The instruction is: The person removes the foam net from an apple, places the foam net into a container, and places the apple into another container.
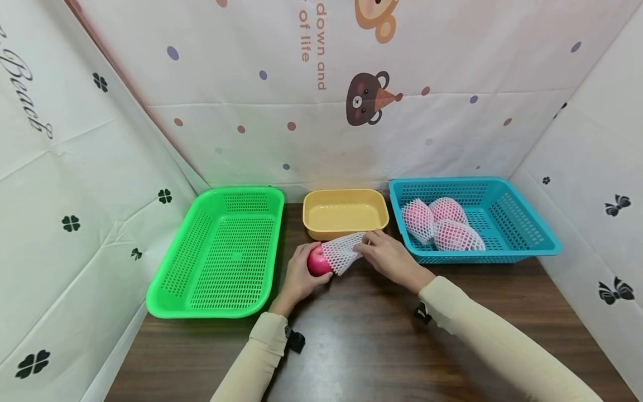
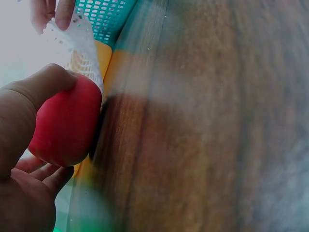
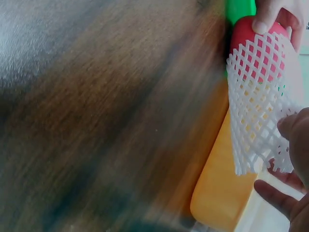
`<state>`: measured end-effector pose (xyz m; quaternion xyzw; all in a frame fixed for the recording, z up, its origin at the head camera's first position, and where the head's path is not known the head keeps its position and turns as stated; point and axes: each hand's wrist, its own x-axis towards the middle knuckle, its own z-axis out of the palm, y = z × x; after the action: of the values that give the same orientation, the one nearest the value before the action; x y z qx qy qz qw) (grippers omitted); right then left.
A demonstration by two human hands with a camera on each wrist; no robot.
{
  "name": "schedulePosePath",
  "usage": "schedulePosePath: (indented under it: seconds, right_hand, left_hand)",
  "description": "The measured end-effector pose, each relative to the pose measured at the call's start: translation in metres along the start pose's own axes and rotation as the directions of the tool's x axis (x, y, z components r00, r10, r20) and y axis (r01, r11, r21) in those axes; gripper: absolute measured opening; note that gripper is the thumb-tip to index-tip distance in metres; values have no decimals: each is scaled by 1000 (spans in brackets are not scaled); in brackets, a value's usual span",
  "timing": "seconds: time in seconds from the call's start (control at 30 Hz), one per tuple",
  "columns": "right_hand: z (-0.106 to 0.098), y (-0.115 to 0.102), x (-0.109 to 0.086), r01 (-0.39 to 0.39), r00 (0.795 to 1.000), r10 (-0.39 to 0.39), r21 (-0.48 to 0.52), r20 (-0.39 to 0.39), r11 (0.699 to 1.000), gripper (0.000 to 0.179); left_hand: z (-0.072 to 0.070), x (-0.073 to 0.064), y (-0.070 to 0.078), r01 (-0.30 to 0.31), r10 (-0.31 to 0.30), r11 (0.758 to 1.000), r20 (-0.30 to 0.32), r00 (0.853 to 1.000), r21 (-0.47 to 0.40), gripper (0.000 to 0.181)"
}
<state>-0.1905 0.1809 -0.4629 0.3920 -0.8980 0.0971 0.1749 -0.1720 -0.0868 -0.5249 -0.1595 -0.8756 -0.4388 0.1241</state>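
Note:
My left hand [image 1: 300, 274] grips a red apple [image 1: 318, 261], thumb on one side and fingers curled round the other, as the left wrist view shows. A white foam net sleeve [image 1: 344, 252] covers only the apple's right end and stretches off it toward my right hand [image 1: 389, 257]. The right thumb and fingers pinch the loose end of the net; in the right wrist view the net [image 3: 256, 121] hangs hollow between the apple [image 3: 244, 31] and that hand. Both hands are just in front of a yellow tray [image 1: 346, 215].
On the left stands a green basket [image 1: 231, 257] with bare slatted bottom. A blue basket [image 1: 522, 223] at the right holds several net-wrapped red fruits [image 1: 454, 234]. Dark wooden table [image 1: 351, 346] spreads in front, and printed cloth [image 1: 241, 72] hangs behind and at both sides.

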Motion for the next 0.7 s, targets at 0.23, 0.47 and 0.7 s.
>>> schedulePosePath:
  seconds: [0.23, 0.47, 0.7]
  right_hand:
    - [-13, 3, 6, 34, 999, -33, 80, -3, 996, 37]
    - [-32, 9, 16, 15, 999, -19, 107, 38, 994, 38]
    - [-44, 14, 30, -3, 997, -6, 112, 78, 994, 52]
  left_hand:
    - [-3, -3, 0, -13, 13, 1000, 25, 1000, 4, 79]
    - [-1, -3, 1, -26, 26, 999, 14, 1000, 32, 79]
    - [-2, -3, 0, -8, 8, 999, 14, 1000, 35, 78]
